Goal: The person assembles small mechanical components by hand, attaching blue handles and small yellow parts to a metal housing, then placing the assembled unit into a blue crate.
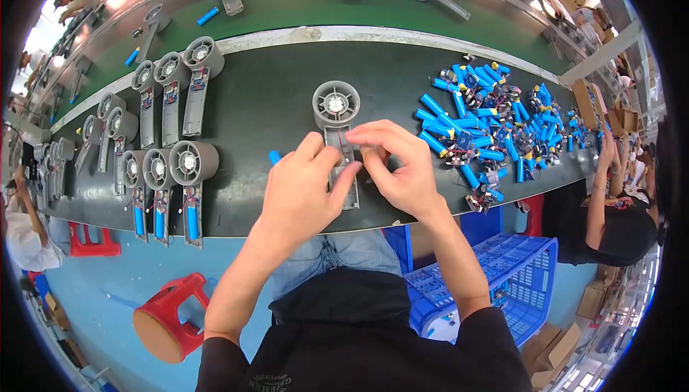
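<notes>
A grey handheld-fan housing [336, 107] with a round, spoked head lies in front of me, its open handle pointing toward me. My left hand [305, 184] is closed over the left side of the handle. The end of a blue battery cell [275, 156] sticks out past its knuckles; the rest is hidden by the hand. My right hand [398, 166] bends over the handle's right side, thumb and fingers drawn together near its upper part. Whatever is between those fingertips is too small to make out.
On the right lies a heap of blue battery cells [495, 123] with wired boards. Several fan housings [190, 162] stand in rows at left. Beyond a pale ledge, a green conveyor [308, 8] carries more. A red stool [169, 320] and blue crate [488, 277] are below; co-workers flank the table.
</notes>
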Action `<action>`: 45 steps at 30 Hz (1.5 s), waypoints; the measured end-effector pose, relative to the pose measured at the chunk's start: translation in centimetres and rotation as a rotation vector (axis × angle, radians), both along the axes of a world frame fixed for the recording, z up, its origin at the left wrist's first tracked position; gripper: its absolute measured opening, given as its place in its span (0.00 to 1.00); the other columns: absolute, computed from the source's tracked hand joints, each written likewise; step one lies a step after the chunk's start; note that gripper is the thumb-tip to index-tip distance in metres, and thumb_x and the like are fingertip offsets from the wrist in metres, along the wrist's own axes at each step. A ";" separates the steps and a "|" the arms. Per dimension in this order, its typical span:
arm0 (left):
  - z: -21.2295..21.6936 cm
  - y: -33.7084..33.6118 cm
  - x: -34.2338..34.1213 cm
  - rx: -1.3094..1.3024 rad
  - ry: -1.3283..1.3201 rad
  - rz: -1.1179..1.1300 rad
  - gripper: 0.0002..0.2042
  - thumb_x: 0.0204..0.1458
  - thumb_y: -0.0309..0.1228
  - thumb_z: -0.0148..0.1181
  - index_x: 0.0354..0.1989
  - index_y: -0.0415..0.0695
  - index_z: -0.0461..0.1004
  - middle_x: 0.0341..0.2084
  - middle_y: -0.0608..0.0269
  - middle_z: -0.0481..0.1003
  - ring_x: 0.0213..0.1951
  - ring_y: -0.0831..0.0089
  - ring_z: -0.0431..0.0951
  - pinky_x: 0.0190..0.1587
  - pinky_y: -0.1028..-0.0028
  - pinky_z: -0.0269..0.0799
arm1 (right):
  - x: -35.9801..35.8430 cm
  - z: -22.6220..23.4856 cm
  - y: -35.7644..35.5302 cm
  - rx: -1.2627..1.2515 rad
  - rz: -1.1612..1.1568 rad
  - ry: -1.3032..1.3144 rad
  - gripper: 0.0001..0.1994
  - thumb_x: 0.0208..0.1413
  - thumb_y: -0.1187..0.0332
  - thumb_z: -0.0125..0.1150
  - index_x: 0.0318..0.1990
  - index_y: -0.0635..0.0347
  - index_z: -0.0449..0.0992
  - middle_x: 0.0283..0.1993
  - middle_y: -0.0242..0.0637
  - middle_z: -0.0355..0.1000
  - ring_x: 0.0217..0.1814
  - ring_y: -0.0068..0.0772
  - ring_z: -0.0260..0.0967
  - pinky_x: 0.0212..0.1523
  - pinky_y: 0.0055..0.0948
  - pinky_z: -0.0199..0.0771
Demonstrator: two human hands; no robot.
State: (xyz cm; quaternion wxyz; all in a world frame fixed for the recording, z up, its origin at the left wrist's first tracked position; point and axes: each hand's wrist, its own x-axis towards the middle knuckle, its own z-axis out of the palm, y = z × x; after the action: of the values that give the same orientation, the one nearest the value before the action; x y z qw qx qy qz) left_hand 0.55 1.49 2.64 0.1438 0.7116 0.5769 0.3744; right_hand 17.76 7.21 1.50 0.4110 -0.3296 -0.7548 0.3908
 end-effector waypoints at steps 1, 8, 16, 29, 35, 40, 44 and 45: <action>-0.4 0.0 0.2 0.025 0.013 0.011 0.06 0.48 0.25 0.68 0.29 0.38 0.76 0.24 0.58 0.66 0.23 0.63 0.72 0.24 0.65 0.66 | -0.3 -0.3 0.4 -0.001 0.003 0.003 0.13 0.55 0.84 0.55 0.44 0.62 0.81 0.44 0.40 0.78 0.32 0.24 0.76 0.31 0.22 0.74; -0.3 -0.6 -0.7 0.132 0.162 0.101 0.04 0.48 0.21 0.62 0.32 0.38 0.75 0.27 0.58 0.67 0.28 0.60 0.71 0.31 0.62 0.68 | -1.5 -0.5 1.1 0.217 0.141 -0.081 0.11 0.54 0.76 0.63 0.45 0.60 0.80 0.46 0.36 0.78 0.38 0.39 0.80 0.37 0.31 0.80; -0.3 -0.6 -1.0 0.063 -0.014 0.136 0.11 0.47 0.14 0.61 0.40 0.36 0.78 0.27 0.61 0.68 0.32 0.67 0.72 0.35 0.70 0.69 | -2.7 -1.3 0.6 0.475 -0.072 -0.239 0.08 0.49 0.74 0.70 0.38 0.58 0.81 0.37 0.32 0.76 0.28 0.31 0.76 0.27 0.27 0.76; -1.9 -1.2 -1.6 -0.203 -0.632 0.058 0.18 0.58 0.15 0.58 0.57 0.33 0.72 0.45 0.54 0.80 0.46 0.71 0.82 0.49 0.77 0.77 | -2.4 -1.2 0.0 0.086 -0.075 0.041 0.05 0.51 0.78 0.67 0.37 0.65 0.81 0.38 0.33 0.76 0.18 0.11 0.59 0.18 0.17 0.57; -2.4 -0.9 -0.7 -0.045 -0.552 0.069 0.17 0.55 0.15 0.60 0.53 0.35 0.76 0.41 0.52 0.82 0.42 0.71 0.84 0.43 0.75 0.80 | -2.4 -1.5 0.2 0.148 -0.079 0.023 0.05 0.51 0.78 0.67 0.37 0.65 0.81 0.37 0.33 0.76 0.19 0.12 0.62 0.18 0.17 0.58; -2.9 -0.8 -0.7 0.036 -0.486 0.105 0.16 0.53 0.15 0.62 0.50 0.36 0.79 0.43 0.51 0.81 0.42 0.69 0.83 0.41 0.75 0.79 | -2.6 -1.5 0.2 0.172 -0.100 0.011 0.06 0.51 0.78 0.68 0.37 0.65 0.81 0.36 0.33 0.76 0.19 0.14 0.64 0.18 0.18 0.61; -2.5 -0.3 -0.9 0.154 -0.279 0.069 0.16 0.51 0.14 0.63 0.50 0.36 0.79 0.42 0.52 0.80 0.40 0.68 0.82 0.40 0.75 0.78 | -2.5 -1.6 0.3 0.190 -0.103 -0.001 0.06 0.51 0.78 0.68 0.37 0.65 0.80 0.36 0.33 0.76 0.19 0.14 0.64 0.18 0.18 0.61; -2.3 -0.2 -0.9 0.161 -0.266 0.061 0.17 0.51 0.14 0.63 0.50 0.36 0.79 0.42 0.53 0.79 0.40 0.67 0.82 0.40 0.75 0.78 | -2.4 -1.6 0.4 0.201 -0.103 0.000 0.06 0.50 0.78 0.68 0.36 0.65 0.80 0.36 0.33 0.76 0.19 0.14 0.64 0.18 0.18 0.61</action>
State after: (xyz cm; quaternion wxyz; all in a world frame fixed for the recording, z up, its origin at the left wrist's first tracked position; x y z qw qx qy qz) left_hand -0.40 1.24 0.30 0.1500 0.6469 0.5423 0.5148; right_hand 15.32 7.61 -0.12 0.4617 -0.3252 -0.7721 0.2915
